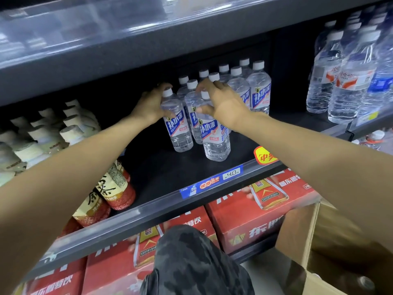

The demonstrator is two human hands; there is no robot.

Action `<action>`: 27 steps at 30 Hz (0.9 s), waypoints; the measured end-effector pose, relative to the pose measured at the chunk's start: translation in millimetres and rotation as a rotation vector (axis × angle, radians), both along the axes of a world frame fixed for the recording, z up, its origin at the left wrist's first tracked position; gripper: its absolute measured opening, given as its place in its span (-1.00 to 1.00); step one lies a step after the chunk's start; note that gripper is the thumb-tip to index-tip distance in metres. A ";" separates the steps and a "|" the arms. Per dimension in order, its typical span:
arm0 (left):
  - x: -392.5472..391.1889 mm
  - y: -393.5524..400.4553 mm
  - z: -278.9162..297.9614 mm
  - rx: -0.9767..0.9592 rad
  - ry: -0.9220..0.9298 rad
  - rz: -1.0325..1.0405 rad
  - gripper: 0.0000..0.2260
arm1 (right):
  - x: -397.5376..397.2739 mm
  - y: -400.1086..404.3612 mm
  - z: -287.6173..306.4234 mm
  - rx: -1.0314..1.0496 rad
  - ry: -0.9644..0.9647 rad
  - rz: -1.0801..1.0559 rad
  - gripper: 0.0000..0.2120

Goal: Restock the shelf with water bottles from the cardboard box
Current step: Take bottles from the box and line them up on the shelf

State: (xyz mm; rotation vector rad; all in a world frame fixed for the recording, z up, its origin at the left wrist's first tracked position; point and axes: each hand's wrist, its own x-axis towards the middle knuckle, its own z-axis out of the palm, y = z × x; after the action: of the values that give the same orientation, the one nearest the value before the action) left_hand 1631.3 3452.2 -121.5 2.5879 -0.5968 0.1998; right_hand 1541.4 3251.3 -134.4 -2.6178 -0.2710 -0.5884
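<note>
Left hand (152, 104) gripped one water bottle (177, 124) at the shoulder; right hand (221, 101) clasped another bottle (214, 135) likewise, both standing on the shelf (170, 167). Best move: slide each back against the row (240, 81) behind the grips, labels forward. Cardboard box (331, 241) sat lower right.

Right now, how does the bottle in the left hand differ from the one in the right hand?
The left-hand bottle stands further back and to the left on the shelf; the right-hand bottle stands nearer the front edge. The left hand grips its bottle from the side, around the shoulder and neck, while the right hand reaches over its bottle from above, covering much of the top. Both are upright, clear, white-capped, with the same blue label.
</note>
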 end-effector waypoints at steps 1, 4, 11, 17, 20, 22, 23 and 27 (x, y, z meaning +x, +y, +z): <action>0.8 -0.2 -1.0 -0.010 -0.012 -0.003 -0.28 | 0.5 -0.6 0.4 0.002 -0.001 0.007 -0.55; 2.7 -0.6 -2.1 -0.026 -0.011 -0.028 -0.31 | 0.9 -3.6 0.3 0.013 0.009 0.036 -0.56; 1.7 4.2 -4.5 0.035 -0.113 -0.072 -0.17 | 2.8 -0.5 0.7 0.148 0.043 0.223 -0.69; -32.4 -8.9 -4.6 -0.162 -0.114 -0.295 -0.35 | 8.6 8.5 -0.6 0.321 0.027 0.291 -0.60; -43.1 -22.7 -14.5 -0.233 0.044 -0.297 -0.29 | 7.0 8.2 -6.0 0.470 0.015 0.243 -0.55; -45.6 -28.7 -22.3 -0.242 0.029 -0.284 -0.28 | 4.7 3.2 -14.5 0.530 0.022 0.213 -0.59; -46.3 -30.0 -24.1 -0.242 0.009 -0.279 -0.28 | 2.8 0.7 -18.7 0.535 0.040 0.198 -0.60; -45.5 -25.1 -20.2 -0.161 -0.032 -0.277 -0.28 | -0.8 0.4 -24.1 0.511 0.092 0.171 -0.63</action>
State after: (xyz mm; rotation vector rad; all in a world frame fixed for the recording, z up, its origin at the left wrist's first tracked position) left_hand 1585.8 3427.1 -141.7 2.3211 -0.9037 0.1891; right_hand 1540.6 3251.7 -158.5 -2.0976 -0.2702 -0.4111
